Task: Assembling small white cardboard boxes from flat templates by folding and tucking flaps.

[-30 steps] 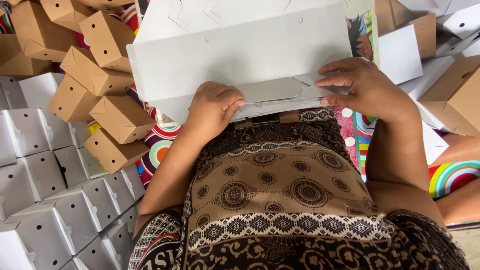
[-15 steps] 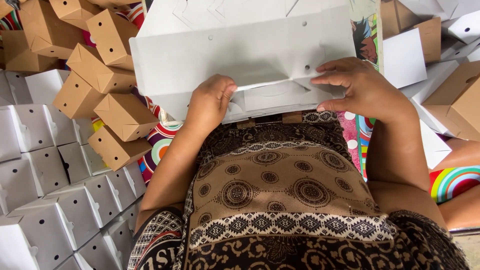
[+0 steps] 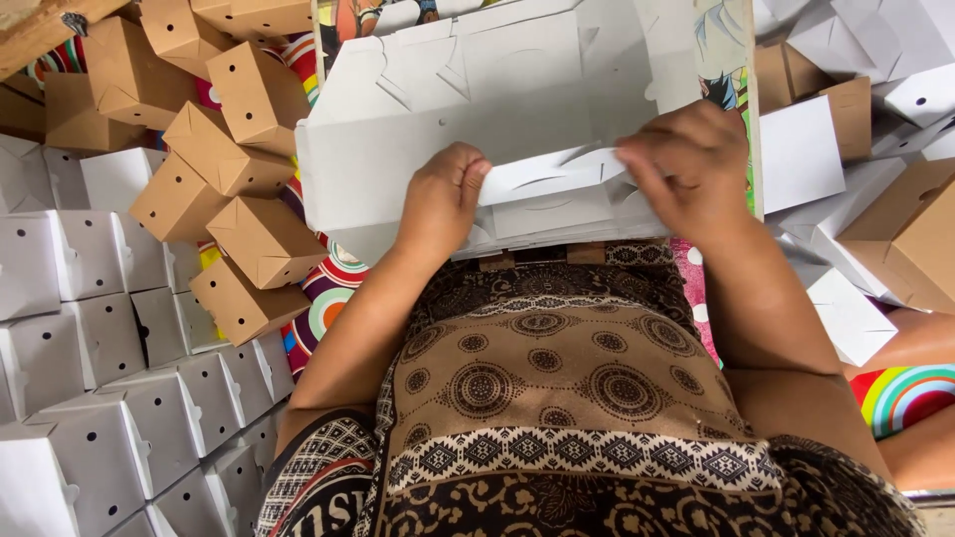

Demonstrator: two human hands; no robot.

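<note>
At the left, folded white boxes (image 3: pixel 90 398) with small round holes are standing in rows, and beyond them, farther back, brown cardboard boxes (image 3: pixel 229 149) are lying in a loose heap on a bright patterned mat (image 3: pixel 323 298).

In the middle, a flat white die-cut carton sheet (image 3: pixel 477 119) is lying across your lap, its near edge over your patterned trousers (image 3: pixel 557 398) and its far part reaching toward the top of the scene. Your left hand (image 3: pixel 443 199) is resting on the sheet's near left part; its fingers are curled and pressed together, knuckles up, with the fingertips bearing down on the card just beside a narrow folded flap (image 3: pixel 557 174). That flap is running between your two hands.

Your right hand (image 3: pixel 686 164) is gripping the flap's right end; the thumb is lying along the near side and the fingers are bent over the top, pinching the card between them. The sheet is lying under both palms and extending beyond the fingertips on the far side.

At the right, more flat white blanks (image 3: pixel 846 318) and a few brown boxes (image 3: pixel 910 234) are lying in a pile, well apart from your hands.
</note>
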